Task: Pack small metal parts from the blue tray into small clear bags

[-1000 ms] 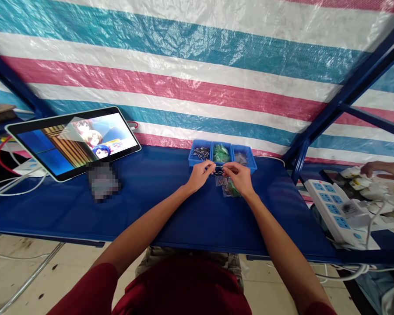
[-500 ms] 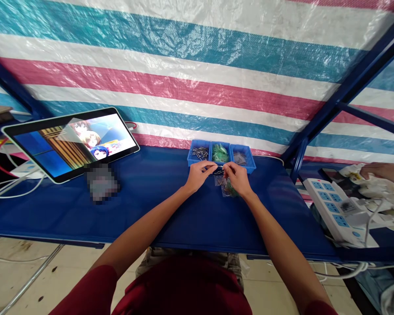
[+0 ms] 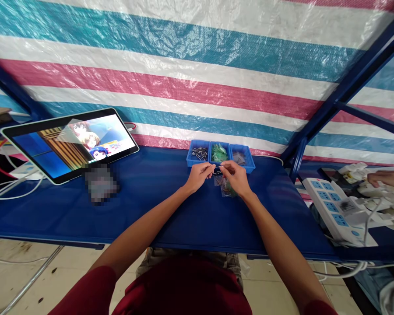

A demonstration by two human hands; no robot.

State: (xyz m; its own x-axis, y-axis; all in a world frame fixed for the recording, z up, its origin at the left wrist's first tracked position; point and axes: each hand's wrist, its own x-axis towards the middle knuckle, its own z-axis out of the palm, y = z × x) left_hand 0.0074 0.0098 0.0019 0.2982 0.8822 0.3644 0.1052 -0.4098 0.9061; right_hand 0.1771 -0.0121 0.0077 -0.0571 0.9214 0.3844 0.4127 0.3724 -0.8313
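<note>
In front of three blue parts bins, my left hand (image 3: 197, 176) pinches one end of a small thin rod-like piece (image 3: 217, 168), too small to make out well. At its other end my right hand (image 3: 235, 176) has its fingers closed, the tips almost meeting those of the left. Behind the hands, the left bin (image 3: 189, 162) holds dark and silvery metal pins (image 3: 199, 153). Green packets (image 3: 219, 153) fill the middle bin, and greyish clear packets (image 3: 239, 158) lie in the right one. Small clear bags (image 3: 226, 189) lie on the table, partly under my right hand.
A tablet (image 3: 72, 146) leans at the left of the blue table (image 3: 157, 175), with a blurred-out object (image 3: 101, 183) before it. To the right are a white power strip (image 3: 331, 208) and another person's hand (image 3: 389, 179) over white items. A striped tarp (image 3: 190, 87) hangs behind.
My right fingers have shifted slightly left, closer over the thin piece. My left hand stays nearly in place. The other person's hand at the right has moved slightly.
</note>
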